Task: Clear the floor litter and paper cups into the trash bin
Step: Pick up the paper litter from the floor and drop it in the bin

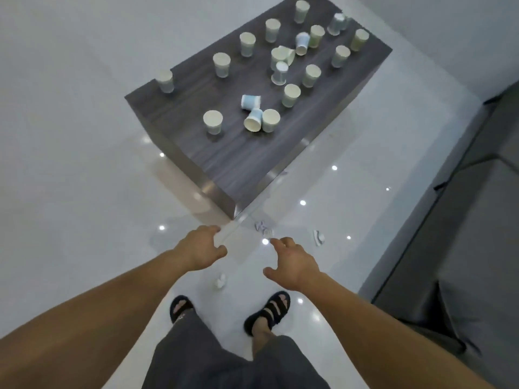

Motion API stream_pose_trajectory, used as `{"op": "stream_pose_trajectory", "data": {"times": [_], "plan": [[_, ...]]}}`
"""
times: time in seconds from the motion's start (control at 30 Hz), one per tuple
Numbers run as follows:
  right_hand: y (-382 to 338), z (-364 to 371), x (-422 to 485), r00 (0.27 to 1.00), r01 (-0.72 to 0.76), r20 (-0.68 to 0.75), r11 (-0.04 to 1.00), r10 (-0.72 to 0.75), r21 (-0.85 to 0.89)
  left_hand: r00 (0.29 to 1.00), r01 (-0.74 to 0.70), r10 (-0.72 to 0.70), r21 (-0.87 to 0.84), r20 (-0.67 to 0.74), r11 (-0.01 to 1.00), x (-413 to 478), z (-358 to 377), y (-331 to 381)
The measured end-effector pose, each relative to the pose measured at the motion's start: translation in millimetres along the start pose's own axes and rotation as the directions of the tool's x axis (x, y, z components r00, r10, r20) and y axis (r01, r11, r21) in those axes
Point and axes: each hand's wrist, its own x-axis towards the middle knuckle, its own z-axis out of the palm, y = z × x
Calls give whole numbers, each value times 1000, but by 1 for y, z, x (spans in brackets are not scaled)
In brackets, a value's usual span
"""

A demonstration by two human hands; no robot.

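Worktop [238, 161]: dark grey wood-grain surface, matt, with a shiny metal-like strip along its near edges. Paper cups [213, 122] on the worktop: matt paper, smooth. Floor [84, 192] around the worktop: white glossy tile, mirroring light points. Sofa [463, 248] right of the worktop: grey matt cloth.

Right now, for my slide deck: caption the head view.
Open left hand and right hand reach toward crumpled paper beside a table of paper cups.
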Motion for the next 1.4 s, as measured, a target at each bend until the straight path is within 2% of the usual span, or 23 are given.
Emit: {"op": "stream_pose_trajectory", "data": {"times": [0.1,0.2,0.37,0.5,0.63,0.77,0.9,1.0,1.1,1.17,1.23,1.33,1.4], "plan": [[-4,23,17,995,81,60,992,-75,-98,994,96,-101,-111,-36,989,-5,27,-36],[-10,53,33,989,109,121,981,-89,-162,985,146,-161,-214,-55,966,0,57,-67],[-19,143,105,963,212,225,931,-147,-298,970,205,-240,-410,-34,889,47,147,-131],[-18,245,195,939,297,271,894,-211,-335,951,241,-307,-528,-38,814,107,239,-191],[-4,357,296,907,394,307,834,-287,-387,905,332,-424,-560,-37,759,183,328,-258],[22,453,374,876,479,300,757,-378,-445,897,352,-440,-556,-28,753,251,404,-308],[40,515,427,834,545,239,678,-498,-493,882,356,-467,-561,-62,748,300,451,-340],[45,530,443,799,590,200,676,-567,-442,882,344,-464,-563,-79,751,319,470,-345],[50,516,437,803,593,149,752,-577,-287,901,294,-425,-599,-85,744,324,473,-326],[54,493,420,783,622,98,767,-614,-160,913,244,-400,-675,-82,696,323,465,-303],[61,465,403,741,671,56,735,-669,-95,926,188,-369,-755,-76,629,325,449,-276],[81,427,394,750,660,6,748,-661,-70,951,106,-292,-785,-99,610,338,430,-238],[103,405,404,767,636,-4,760,-642,-134,958,82,-262,-768,-114,635,351,422,-218]]}}
